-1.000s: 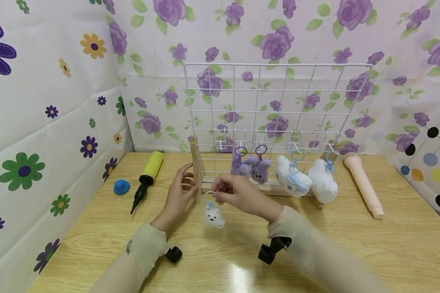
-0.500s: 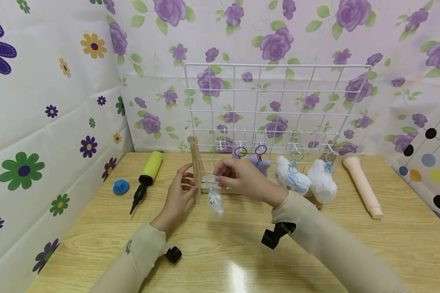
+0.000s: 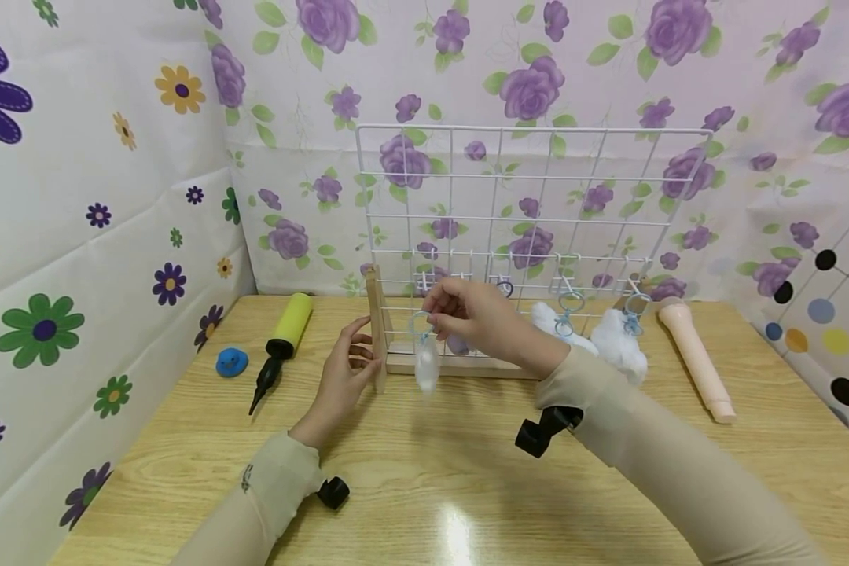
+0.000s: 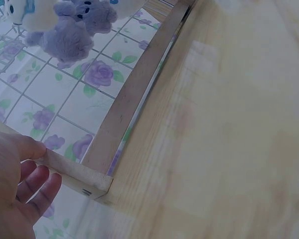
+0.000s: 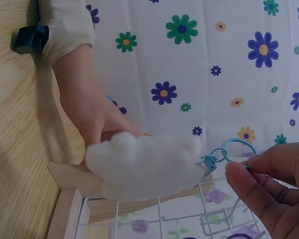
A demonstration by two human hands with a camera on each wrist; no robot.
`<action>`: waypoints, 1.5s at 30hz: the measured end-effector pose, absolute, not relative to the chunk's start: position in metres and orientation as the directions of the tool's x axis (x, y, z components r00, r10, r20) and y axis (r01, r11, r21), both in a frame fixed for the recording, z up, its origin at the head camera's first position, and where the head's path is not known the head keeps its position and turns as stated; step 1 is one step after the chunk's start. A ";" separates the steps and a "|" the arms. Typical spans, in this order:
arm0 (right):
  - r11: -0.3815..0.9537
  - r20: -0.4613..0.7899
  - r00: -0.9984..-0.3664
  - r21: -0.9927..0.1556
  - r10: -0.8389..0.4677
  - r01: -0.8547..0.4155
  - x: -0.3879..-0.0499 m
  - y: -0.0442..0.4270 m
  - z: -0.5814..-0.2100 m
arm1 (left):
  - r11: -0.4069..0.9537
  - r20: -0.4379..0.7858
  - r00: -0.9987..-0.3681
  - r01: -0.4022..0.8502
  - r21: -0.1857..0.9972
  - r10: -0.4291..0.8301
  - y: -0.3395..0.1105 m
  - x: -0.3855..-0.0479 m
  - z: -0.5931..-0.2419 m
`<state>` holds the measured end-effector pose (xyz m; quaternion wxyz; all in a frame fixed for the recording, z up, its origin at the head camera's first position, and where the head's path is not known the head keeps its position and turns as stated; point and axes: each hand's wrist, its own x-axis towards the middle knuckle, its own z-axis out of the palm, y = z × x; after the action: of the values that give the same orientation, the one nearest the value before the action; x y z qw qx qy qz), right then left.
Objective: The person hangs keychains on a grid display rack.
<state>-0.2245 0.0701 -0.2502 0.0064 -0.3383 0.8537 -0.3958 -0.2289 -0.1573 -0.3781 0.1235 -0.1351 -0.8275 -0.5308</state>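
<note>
My right hand (image 3: 477, 318) pinches the light blue ring (image 5: 239, 144) of a small white plush keychain (image 5: 144, 167). The plush hangs by a blue clasp in front of the rack's lower left part, blurred in the head view. My left hand (image 3: 343, 371) holds the left wooden post (image 3: 376, 314) of the white wire grid rack (image 3: 497, 174), thumb on one side and fingers bent on the other. On the rack's hooks hang purple plush keychains (image 4: 67, 40), mostly behind my right hand in the head view, and two white plush keychains, one (image 3: 619, 346) at the far right.
A yellow and black hand pump (image 3: 290, 326) lies left of the rack, beside a small blue rubber duck (image 3: 232, 362). A pale pink tube-shaped object (image 3: 696, 362) lies at the right. Flowered cloth (image 3: 311, 189) hangs behind the wooden table (image 3: 396, 487).
My right hand has moved up and slightly right, toward the grid, carrying the white plush keychain, which swings and turns. My left hand stays on the wooden post.
</note>
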 end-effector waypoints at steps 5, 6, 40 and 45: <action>0.485 0.257 -0.793 -0.675 -0.552 -0.556 -0.228 0.070 -0.241 | 0.398 0.339 -0.936 0.347 0.849 0.092 -0.158 -0.229 -0.377; 0.488 0.267 -0.793 -0.667 -0.548 -0.562 -0.229 0.071 -0.240 | 0.398 0.339 -0.937 0.346 0.850 0.091 -0.158 -0.229 -0.377; 0.659 0.256 -0.815 -0.487 -0.520 -0.573 -0.259 0.059 -0.235 | 0.394 0.348 -0.934 0.351 0.849 0.080 -0.161 -0.244 -0.399; 0.668 0.243 -0.818 -0.479 -0.522 -0.569 -0.260 0.057 -0.235 | 0.406 0.368 -0.926 0.370 0.836 0.085 -0.167 -0.254 -0.412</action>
<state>-0.2599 0.0575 -0.2349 -0.0429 -0.2990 0.9123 -0.2764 -0.2537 -0.1669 -0.4116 0.1347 -0.1374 -0.8275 -0.5275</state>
